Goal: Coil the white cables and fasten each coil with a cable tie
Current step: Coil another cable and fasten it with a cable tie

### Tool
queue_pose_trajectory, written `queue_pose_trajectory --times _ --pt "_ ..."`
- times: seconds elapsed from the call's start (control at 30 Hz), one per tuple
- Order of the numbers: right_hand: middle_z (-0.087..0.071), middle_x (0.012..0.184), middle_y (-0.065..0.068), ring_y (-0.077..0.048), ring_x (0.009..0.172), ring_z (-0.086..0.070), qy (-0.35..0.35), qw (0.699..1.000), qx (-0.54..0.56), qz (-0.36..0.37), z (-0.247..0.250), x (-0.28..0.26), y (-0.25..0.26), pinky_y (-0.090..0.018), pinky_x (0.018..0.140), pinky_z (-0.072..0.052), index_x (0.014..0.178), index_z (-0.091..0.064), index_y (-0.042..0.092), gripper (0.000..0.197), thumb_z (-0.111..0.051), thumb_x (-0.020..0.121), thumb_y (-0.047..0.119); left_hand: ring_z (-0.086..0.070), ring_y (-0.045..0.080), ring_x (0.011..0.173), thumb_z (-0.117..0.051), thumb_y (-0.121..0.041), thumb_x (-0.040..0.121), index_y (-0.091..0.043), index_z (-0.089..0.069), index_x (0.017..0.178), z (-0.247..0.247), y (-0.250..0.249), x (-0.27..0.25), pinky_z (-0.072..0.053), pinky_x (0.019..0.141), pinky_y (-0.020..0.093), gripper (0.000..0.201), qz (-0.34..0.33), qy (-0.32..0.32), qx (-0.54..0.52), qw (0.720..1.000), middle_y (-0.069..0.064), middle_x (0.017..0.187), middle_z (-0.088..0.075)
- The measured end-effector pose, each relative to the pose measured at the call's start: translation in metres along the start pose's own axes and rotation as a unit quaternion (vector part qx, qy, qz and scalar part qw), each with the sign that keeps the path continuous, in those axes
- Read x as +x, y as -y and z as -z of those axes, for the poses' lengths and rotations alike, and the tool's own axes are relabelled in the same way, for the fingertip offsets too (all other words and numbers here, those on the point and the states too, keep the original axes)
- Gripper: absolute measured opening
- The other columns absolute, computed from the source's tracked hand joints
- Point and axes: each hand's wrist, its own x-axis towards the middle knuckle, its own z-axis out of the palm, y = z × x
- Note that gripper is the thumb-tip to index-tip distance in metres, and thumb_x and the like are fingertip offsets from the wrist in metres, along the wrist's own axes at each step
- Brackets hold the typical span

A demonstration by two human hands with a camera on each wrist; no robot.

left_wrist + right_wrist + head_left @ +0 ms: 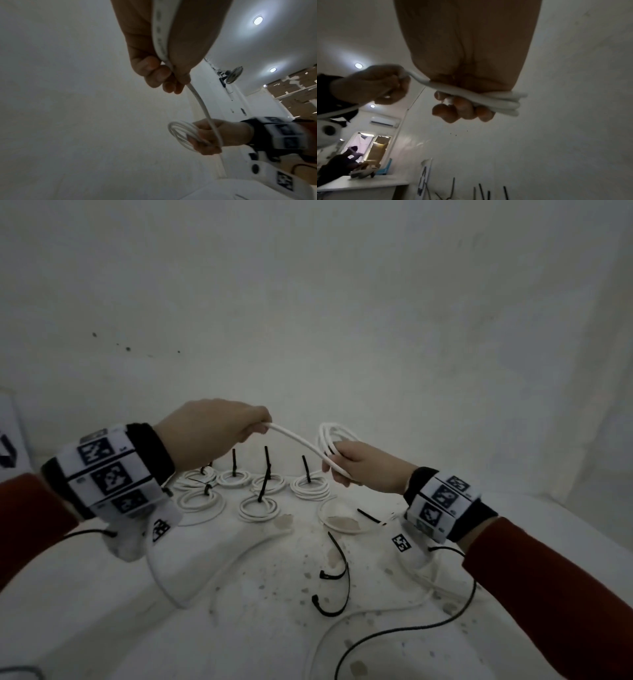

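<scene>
Holding the coil [334, 436] up off the worktop [239, 628], the right hand [363, 465] clamps its fingers [464, 109] round the gathered loops, so they cannot spring apart while more cable [296, 440] is fed in. The left hand [212, 429] grips the free run of that cable, which passes through its fist and trails down to the worktop; kept raised and apart from the coil, it seems placed to sweep the next loop across. Finished coils [257, 506] lie behind with black tie tails sticking up. Loose ties [337, 587] lie near, within reach for fastening, I judge, once the slack is wound.
</scene>
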Motion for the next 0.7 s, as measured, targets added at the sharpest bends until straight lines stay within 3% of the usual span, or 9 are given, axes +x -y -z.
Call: queue_pose_trajectory --times 0.1,0.23,0.37,0.43,0.6,0.7 --pt "-0.042 0.053 0.009 -0.009 0.048 -0.033 0.049 0.989 0.135 0.020 -0.007 -0.007 0.008 -0.023 0.051 -0.027 0.086 -0.058 0.006 0.044 -0.027 0.106 0.030 -0.048 0.017 0.058 -0.039 -0.022 0.099 -0.023 -0.055 0.100 -0.006 0.009 0.004 -0.045 0.062 0.036 0.016 0.031 0.009 -0.045 0.998 -0.003 0.074 -0.056" --pt "-0.032 0.045 0.008 -0.011 0.042 -0.021 0.001 0.970 0.241 0.016 -0.006 -0.013 0.024 -0.026 0.047 -0.018 0.063 -0.053 0.016 0.064 -0.022 0.092 0.063 -0.042 0.021 0.048 -0.038 -0.026 0.099 -0.020 -0.054 0.094 -0.017 0.010 0.010 -0.037 0.051 0.031 0.018 0.066 -0.009 -0.103 0.992 0.005 0.061 -0.051" --pt "-0.029 0.054 -0.002 -0.009 0.037 -0.021 -0.056 0.939 0.337 0.036 0.003 -0.011 0.028 -0.019 0.043 -0.018 0.056 -0.052 0.015 0.061 -0.031 0.097 0.055 -0.043 0.025 0.058 -0.033 -0.031 0.099 -0.016 -0.050 0.111 -0.021 0.010 0.015 -0.031 0.056 0.032 0.025 0.044 -0.066 0.015 0.997 0.002 0.068 -0.047" --pt "-0.031 0.056 -0.005 -0.011 0.035 -0.021 -0.078 0.936 0.340 0.057 0.008 -0.007 0.029 -0.021 0.043 -0.017 0.054 -0.054 0.016 0.058 -0.034 0.092 0.054 -0.044 0.026 0.060 -0.031 -0.034 0.099 -0.016 -0.048 0.115 -0.020 0.010 0.020 -0.030 0.055 0.033 0.030 0.044 -0.091 0.046 0.994 0.004 0.073 -0.046" --pt "-0.026 0.039 0.003 -0.011 0.036 -0.018 -0.100 0.930 0.351 0.051 0.015 -0.004 0.031 -0.022 0.043 -0.014 0.055 -0.049 0.014 0.058 -0.032 0.100 0.047 -0.043 0.027 0.061 -0.033 -0.034 0.101 -0.012 -0.050 0.111 -0.022 0.005 0.033 -0.032 0.057 0.035 0.029 0.067 -0.123 0.019 0.990 0.005 0.070 -0.045" --pt "-0.026 0.036 0.006 -0.009 0.033 -0.017 -0.090 0.909 0.404 0.040 0.019 -0.004 0.029 -0.021 0.040 -0.013 0.053 -0.048 0.016 0.060 -0.027 0.101 0.045 -0.043 0.027 0.061 -0.032 -0.036 0.101 -0.010 -0.049 0.108 -0.026 0.001 0.038 -0.031 0.057 0.034 0.032 0.081 -0.126 0.016 0.989 0.006 0.070 -0.047"
